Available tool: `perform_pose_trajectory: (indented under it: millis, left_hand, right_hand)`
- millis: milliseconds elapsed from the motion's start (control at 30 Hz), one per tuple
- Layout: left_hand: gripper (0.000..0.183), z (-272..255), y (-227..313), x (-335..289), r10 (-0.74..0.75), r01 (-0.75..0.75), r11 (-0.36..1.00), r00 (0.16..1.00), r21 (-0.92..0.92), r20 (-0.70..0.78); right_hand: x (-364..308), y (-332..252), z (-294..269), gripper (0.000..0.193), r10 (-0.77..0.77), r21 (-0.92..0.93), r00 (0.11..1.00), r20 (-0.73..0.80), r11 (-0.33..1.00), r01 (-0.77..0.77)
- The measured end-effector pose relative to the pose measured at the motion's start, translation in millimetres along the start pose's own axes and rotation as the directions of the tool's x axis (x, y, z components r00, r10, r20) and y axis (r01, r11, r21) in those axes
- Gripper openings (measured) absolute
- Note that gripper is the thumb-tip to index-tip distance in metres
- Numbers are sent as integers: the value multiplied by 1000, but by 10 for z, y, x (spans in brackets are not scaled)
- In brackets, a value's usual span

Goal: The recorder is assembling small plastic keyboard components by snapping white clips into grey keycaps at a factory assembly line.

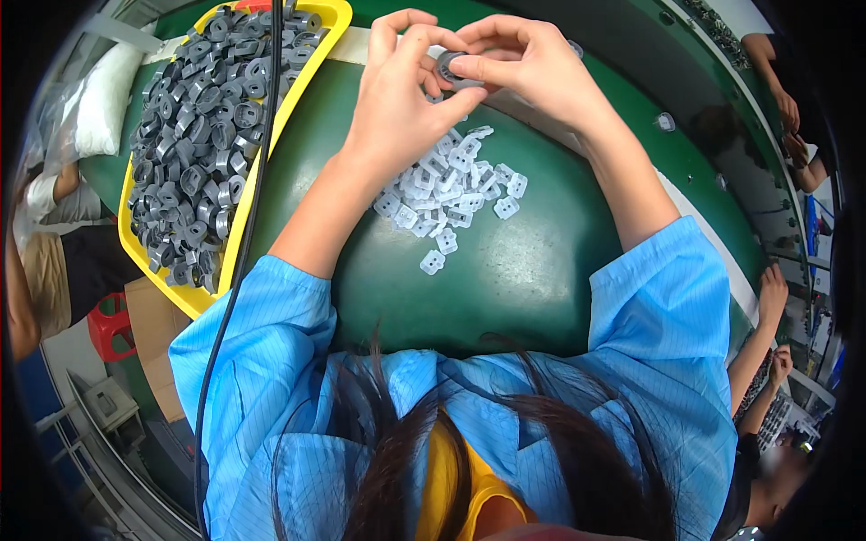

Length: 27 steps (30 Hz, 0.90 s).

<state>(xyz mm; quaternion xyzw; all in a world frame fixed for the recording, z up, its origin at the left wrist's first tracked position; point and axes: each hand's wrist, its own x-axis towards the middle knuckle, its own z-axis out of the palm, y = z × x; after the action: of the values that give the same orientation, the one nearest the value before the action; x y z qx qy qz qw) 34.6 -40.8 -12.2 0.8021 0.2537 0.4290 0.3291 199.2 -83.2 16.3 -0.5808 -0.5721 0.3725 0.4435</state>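
Both my hands meet over the far part of the green table (532, 270). Between them is a small dark grey ring-shaped plastic part (446, 67). My left hand (401, 86) grips it from the left with curled fingers. From the right, my right hand (532, 68) pinches the same part, its thumb lying across the front. Whether a second piece sits inside the ring is hidden by the fingers. Just nearer than my hands lies a loose heap of small translucent white plastic pieces (451, 185), with a few strays at its near edge.
A yellow tray (311, 86) piled with dark grey ring-shaped parts (203, 149) stands at the left. A black cable (257, 171) runs over its right side. Behind it lies a clear plastic bag (104, 104). Other people's hands (771, 293) show at the right; a red stool (110, 326) stands lower left.
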Motion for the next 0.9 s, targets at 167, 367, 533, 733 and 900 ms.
perform_pose_trajectory:
  millis: [167, 367, 533, 733, 900]
  left_hand:
    - [40, 8, -60, -25, 59, -53, 985, 998, 164, -32]
    - [34, 8, -16, -9, -29, 39, 998, 986, 58, -163]
    - [34, 7, -41, -23, -7, 23, 995, 986, 97, -166]
    - [35, -12, 9, -58, 15, -3, 996, 992, 94, -124]
    - [36, -24, 133, -37, 16, -15, 998, 1000, 53, -15]
  right_hand:
    - [37, 75, -18, 26, 116, 382, 965, 237, 902, -202]
    - [-57, -4, 97, 16, -306, -280, 945, -111, 922, 266]
    - [-22, 24, 122, 17, -307, -278, 944, -124, 924, 264]
    - [11, 16, 76, 15, 40, 115, 998, 41, 992, -45]
    - [56, 146, -74, 12, 166, 335, 953, 254, 909, -247]
